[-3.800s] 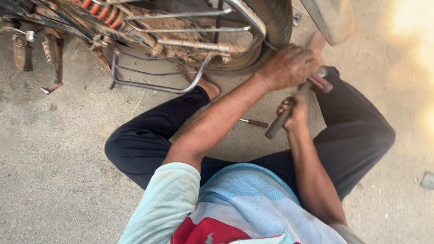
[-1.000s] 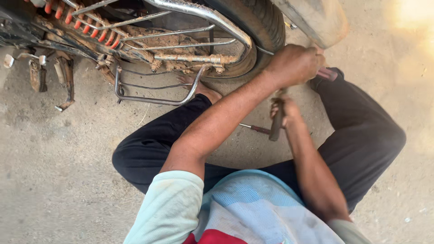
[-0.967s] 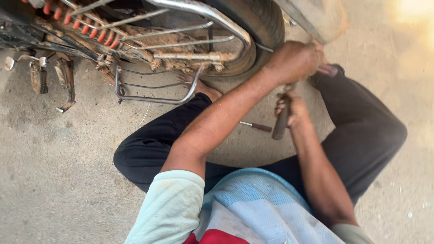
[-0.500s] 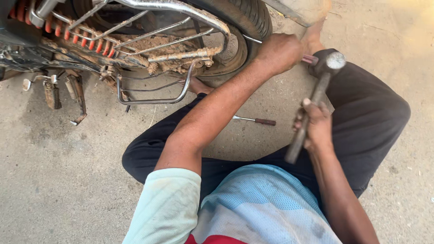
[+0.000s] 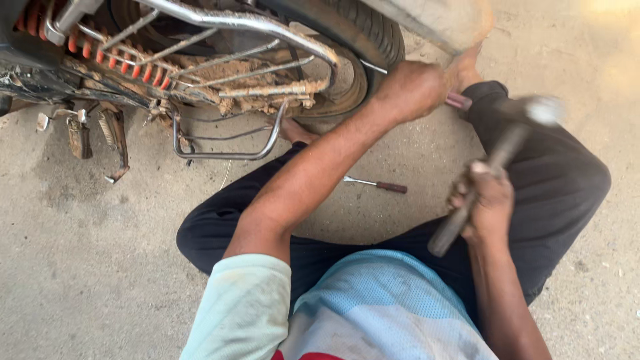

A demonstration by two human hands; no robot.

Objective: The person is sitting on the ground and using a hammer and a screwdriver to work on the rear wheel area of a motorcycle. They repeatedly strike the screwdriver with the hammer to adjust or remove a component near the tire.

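Head view looks down on a grey-headed hammer with a dark handle (image 5: 490, 170), raised and blurred, slanting from its metal head at upper right down to the handle's butt near the person's lap. The right hand (image 5: 483, 203) is wrapped tight around the lower half of that handle, fingers closed fully about it, above the right thigh in black trousers (image 5: 567, 180).

Up and to the left, the left hand (image 5: 408, 88) is a closed fist around a thin tool with a dark red grip (image 5: 459, 101); only the grip's end shows, sticking out of the fist toward the right, and its working end is hidden. This fist sits right against the black rubber rear tyre of a motorcycle (image 5: 373, 33), at the tyre's lower right edge, well apart from the hammer.

Between the legs, on the bare concrete ground (image 5: 100, 267), lies a small screwdriver with a silver shaft and dark red handle (image 5: 377, 184), flat and untouched, beneath the left forearm.

Farther left, a mud-caked chrome frame with a bent metal footrest bar (image 5: 227, 150) spans the underside of the motorcycle, and an orange coil spring (image 5: 100, 57) runs along the upper left. A bare foot (image 5: 297, 132) shows just below the tyre.
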